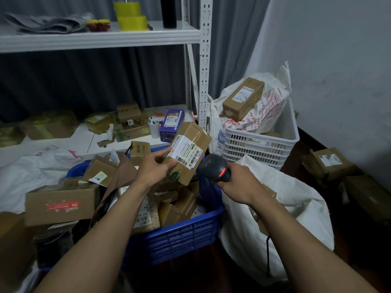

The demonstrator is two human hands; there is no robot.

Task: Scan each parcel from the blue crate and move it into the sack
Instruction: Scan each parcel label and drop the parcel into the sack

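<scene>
The left hand [155,168] grips a cardboard parcel [190,144] above the blue crate [186,231], the box reaching from its fingers [167,164] toward one o'clock. At the parcel's four o'clock, the right hand [240,182] clenches a black scanner [214,167] beside the white sack [285,210].

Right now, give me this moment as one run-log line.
phase: scanning | left hand: holds parcel above blue crate | right hand: grips scanner, red light lit, pointed toward parcel | sack: right of blue crate

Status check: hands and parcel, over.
Left grip holds parcel above blue crate. Right grip holds scanner near label. Sack beside crate, nothing between.
</scene>
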